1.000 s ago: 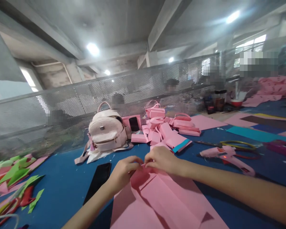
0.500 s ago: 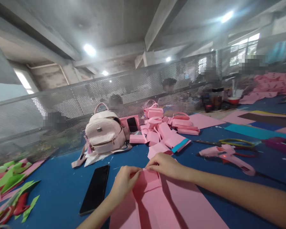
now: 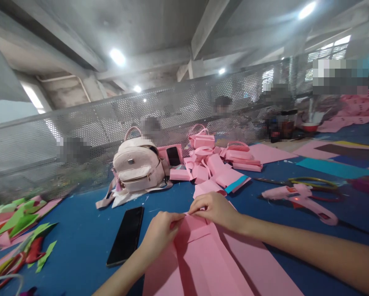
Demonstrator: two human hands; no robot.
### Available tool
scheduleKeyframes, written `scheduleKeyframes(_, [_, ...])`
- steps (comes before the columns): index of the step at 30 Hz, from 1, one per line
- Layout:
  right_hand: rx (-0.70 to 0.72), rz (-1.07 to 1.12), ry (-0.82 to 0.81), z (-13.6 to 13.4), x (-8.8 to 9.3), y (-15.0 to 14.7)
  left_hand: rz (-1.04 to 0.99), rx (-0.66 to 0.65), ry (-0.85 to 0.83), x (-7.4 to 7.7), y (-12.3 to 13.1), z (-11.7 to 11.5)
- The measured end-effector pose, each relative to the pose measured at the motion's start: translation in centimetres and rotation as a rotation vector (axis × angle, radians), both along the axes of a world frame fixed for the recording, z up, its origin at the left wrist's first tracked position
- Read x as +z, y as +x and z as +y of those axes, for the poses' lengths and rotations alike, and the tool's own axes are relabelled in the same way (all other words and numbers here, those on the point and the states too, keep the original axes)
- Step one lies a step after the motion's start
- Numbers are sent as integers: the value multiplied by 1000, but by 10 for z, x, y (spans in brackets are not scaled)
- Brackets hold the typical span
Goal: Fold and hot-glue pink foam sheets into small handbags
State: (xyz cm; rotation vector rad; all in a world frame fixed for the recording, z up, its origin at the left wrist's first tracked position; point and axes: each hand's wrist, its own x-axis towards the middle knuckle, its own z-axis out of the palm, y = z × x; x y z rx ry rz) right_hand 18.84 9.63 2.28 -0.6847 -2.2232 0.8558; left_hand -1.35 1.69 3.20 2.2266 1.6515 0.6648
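A folded piece of pink craft paper (image 3: 199, 250) lies in front of me, its sides creased upward along its length. At its far edge, my left hand (image 3: 164, 232) pinches the paper between thumb and fingers. Right beside it, my right hand (image 3: 213, 207) grips the same far edge, fingers curled and tips nearly touching the left hand's. A further flat pink sheet (image 3: 258, 263) spreads beneath on the right. The fingertips hide part of the fold they hold.
A black phone (image 3: 125, 236) lies left of my hands. Behind stand a pale backpack (image 3: 138, 164) and a heap of small pink paper bags (image 3: 209, 164). To the right rests a pink glue gun (image 3: 301, 201); coloured scraps (image 3: 18, 222) and red-handled scissors (image 3: 35, 248) lie left.
The view has shifted slightly, so the table things sit a little further right and higher. Both hands stay pinched at the paper's far edge.
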Motion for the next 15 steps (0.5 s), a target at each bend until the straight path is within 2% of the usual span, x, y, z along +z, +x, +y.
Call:
scheduleKeyframes(2, [5, -29, 82, -5, 4, 0, -8, -18, -4, 1, 0, -1])
scheduleKeyframes(9, [50, -66, 217, -6, 5, 0, -52, -48, -9, -1, -4, 0])
scheduleKeyframes(12, [43, -77, 225, -4, 5, -1, -42, -29, -13, -1, -3, 1])
scheduleKeyframes(15, [11, -88, 165, -4, 6, -2, -24, 14, -35, 3, 2, 1])
